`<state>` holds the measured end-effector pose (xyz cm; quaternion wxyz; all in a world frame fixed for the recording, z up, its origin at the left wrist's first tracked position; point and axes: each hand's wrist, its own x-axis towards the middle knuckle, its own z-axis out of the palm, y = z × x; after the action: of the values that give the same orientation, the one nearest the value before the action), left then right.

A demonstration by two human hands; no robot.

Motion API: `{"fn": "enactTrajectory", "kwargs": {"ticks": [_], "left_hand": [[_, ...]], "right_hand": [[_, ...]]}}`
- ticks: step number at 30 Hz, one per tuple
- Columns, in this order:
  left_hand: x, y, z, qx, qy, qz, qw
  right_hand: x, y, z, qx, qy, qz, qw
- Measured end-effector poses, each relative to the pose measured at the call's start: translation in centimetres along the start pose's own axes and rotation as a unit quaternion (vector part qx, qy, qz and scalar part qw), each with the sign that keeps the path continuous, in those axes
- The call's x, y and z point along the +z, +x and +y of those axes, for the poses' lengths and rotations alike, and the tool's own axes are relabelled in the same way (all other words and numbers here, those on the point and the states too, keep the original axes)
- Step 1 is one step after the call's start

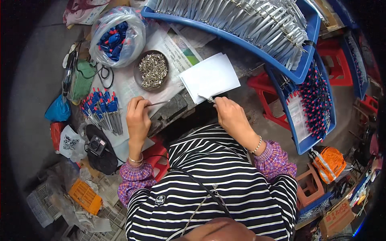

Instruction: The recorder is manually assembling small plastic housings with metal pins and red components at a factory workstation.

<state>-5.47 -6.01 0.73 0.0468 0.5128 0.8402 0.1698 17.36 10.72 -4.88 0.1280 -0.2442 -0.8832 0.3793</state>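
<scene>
My left hand (pixel 137 118) is closed in a pinch on a thin dark metal strip (pixel 160 103), which points right over the table's front edge. Between the fingertips of my right hand (pixel 234 120) is a small silver metal piece (pixel 208 98), at the lower edge of a white paper stack (pixel 211 78). The two metal pieces are apart. Beyond my left hand stands a round bowl (pixel 135 76) full of small silver metal fasteners (pixel 153 70). To its left lies a pile of blue-handled tools (pixel 101 106) with red tips and silver shafts.
A blue tray (pixel 241 45) of long silver metal parts spans the far side. Blue pieces fill a clear plastic bag (pixel 136 38) at the far left. Right of the table, another blue tray (pixel 299 148) holds blue-handled tools near a red stool (pixel 265 94). A black cap (pixel 102 160) lies left.
</scene>
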Motion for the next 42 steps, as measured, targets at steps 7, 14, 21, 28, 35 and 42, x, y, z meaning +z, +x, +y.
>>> {"fn": "enactTrajectory", "kwargs": {"ticks": [7, 14, 21, 28, 35, 42], "left_hand": [[0.3, 0.3, 0.6, -0.047, -0.341, 0.096, 0.934], [0.9, -0.6, -2.2, -0.104, -0.414, -0.024, 0.904], [-0.8, 3.8, 9.9, 0.205, -0.538, 0.105, 0.811], [6.5, 3.3, 6.6, 0.042, -0.47, -0.059, 0.88], [5.1, 3.4, 5.9, 0.02, -0.541, -0.008, 0.841], [-0.6, 1.4, 2.4, 0.013, -0.292, 0.018, 0.956]], "right_hand": [[0.2, -0.1, -0.1, -0.004, -0.043, -0.011, 0.999], [0.3, -0.2, -0.3, -0.004, -0.043, -0.005, 0.999], [0.5, 0.2, -0.3, 0.007, -0.05, -0.009, 0.999], [0.7, -0.4, -1.0, -0.008, -0.047, -0.02, 0.999], [0.6, 0.4, -0.1, 0.001, 0.075, -0.004, 0.997], [-0.5, 0.7, -0.1, 0.227, 0.593, -0.183, 0.751]]}}
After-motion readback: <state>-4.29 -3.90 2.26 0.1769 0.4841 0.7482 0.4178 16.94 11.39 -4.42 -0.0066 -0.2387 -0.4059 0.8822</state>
